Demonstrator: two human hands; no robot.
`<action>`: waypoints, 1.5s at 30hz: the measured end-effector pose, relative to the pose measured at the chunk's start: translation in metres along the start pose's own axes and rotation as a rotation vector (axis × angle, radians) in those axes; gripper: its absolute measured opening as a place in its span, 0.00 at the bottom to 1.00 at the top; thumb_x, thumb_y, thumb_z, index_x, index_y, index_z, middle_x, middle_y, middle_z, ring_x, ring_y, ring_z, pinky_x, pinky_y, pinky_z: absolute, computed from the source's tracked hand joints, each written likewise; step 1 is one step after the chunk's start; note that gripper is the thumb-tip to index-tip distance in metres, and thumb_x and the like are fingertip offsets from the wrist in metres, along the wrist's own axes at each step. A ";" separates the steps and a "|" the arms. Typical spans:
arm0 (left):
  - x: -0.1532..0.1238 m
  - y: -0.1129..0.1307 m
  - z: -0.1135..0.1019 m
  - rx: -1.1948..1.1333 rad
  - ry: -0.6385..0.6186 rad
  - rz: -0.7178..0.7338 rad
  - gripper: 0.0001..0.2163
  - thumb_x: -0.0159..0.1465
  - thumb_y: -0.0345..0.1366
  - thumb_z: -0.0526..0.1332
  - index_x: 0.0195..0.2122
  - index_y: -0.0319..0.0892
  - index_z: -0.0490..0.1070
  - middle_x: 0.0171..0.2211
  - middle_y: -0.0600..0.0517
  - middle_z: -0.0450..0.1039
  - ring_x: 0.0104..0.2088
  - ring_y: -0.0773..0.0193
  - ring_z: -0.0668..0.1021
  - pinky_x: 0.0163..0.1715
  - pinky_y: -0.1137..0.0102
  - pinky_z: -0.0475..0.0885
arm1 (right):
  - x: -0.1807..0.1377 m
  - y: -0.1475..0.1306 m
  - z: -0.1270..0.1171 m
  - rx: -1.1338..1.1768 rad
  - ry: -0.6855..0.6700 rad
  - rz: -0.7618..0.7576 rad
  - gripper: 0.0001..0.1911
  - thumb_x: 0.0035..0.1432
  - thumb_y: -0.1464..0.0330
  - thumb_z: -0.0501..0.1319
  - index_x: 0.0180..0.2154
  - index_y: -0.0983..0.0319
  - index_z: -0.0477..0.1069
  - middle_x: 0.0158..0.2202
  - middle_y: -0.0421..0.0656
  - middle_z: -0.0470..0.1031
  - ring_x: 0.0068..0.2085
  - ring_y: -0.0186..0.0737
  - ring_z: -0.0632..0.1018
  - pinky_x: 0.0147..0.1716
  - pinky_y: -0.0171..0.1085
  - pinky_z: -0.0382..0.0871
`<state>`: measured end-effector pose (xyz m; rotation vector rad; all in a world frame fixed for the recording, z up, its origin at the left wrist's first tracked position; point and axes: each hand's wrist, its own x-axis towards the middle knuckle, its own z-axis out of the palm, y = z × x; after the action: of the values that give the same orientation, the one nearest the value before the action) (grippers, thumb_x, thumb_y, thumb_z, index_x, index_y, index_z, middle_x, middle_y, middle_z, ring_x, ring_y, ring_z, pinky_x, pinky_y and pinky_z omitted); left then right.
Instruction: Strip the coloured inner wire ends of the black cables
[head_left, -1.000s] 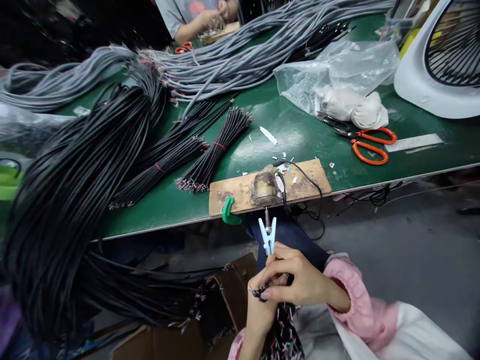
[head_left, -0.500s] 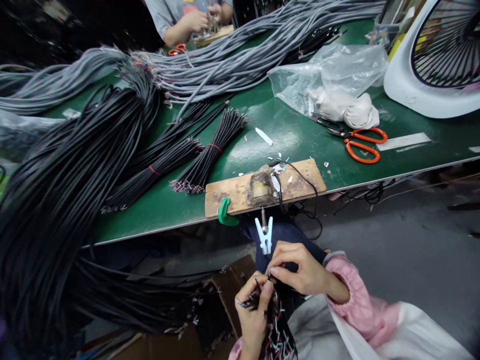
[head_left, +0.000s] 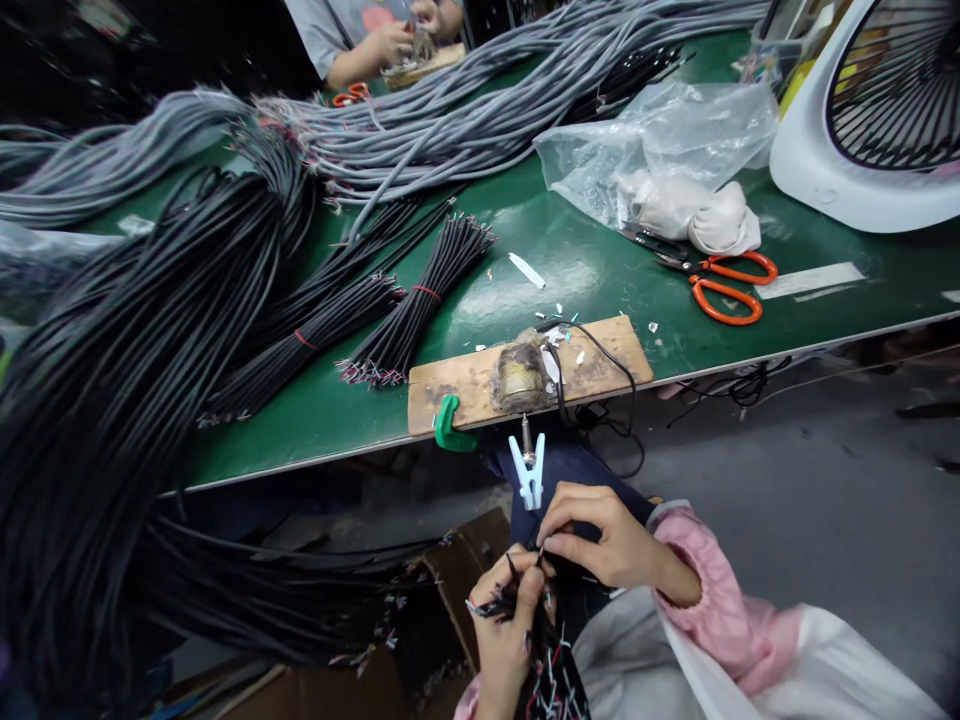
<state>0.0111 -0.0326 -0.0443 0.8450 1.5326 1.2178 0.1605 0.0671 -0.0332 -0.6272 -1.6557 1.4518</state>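
My left hand (head_left: 504, 630) is closed around a bundle of black cables (head_left: 551, 672) with stripped coloured wire ends, held in my lap. My right hand (head_left: 600, 540) pinches one thin wire at the top of that bundle, fingers pressed together. Just above the hands a light blue clip (head_left: 527, 470) hangs below the metal tip of a tool (head_left: 525, 432) that sticks out from a wooden board (head_left: 600, 365), which a green clamp (head_left: 448, 424) fixes to the green table (head_left: 570, 270) edge.
Big heaps of black cables (head_left: 150, 330) and grey cables (head_left: 450, 120) cover the table's left and back. Orange scissors (head_left: 720, 285), a plastic bag (head_left: 667, 150) and a white fan (head_left: 877, 110) lie right. Another person's hands (head_left: 405, 30) work at the far side. A cardboard box (head_left: 450, 590) sits below.
Both hands have dropped a little from the blue clip. My left hand moved down and left with the bundle; my right hand now pinches a single wire at its top.
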 end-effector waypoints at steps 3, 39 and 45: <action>0.000 0.004 0.004 -0.038 -0.007 -0.015 0.19 0.62 0.50 0.66 0.23 0.39 0.75 0.18 0.55 0.67 0.14 0.70 0.68 0.15 0.75 0.65 | 0.000 0.000 0.002 -0.028 0.007 0.012 0.10 0.66 0.67 0.61 0.34 0.66 0.78 0.29 0.46 0.77 0.31 0.38 0.75 0.32 0.36 0.69; 0.003 -0.012 0.000 -0.128 0.041 0.019 0.14 0.66 0.44 0.64 0.28 0.40 0.74 0.17 0.56 0.70 0.15 0.68 0.72 0.17 0.76 0.68 | -0.005 0.006 0.026 -0.044 0.131 0.179 0.06 0.55 0.75 0.60 0.27 0.63 0.72 0.24 0.39 0.71 0.25 0.34 0.70 0.26 0.32 0.64; 0.002 -0.012 0.005 -0.225 0.062 -0.030 0.15 0.67 0.45 0.63 0.26 0.41 0.71 0.18 0.58 0.66 0.12 0.71 0.68 0.12 0.77 0.63 | -0.005 0.012 0.025 0.060 0.163 0.207 0.06 0.58 0.70 0.63 0.31 0.64 0.79 0.25 0.41 0.74 0.26 0.34 0.71 0.27 0.33 0.66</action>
<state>0.0156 -0.0327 -0.0563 0.6397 1.4193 1.3751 0.1406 0.0518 -0.0454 -0.8807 -1.4492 1.5462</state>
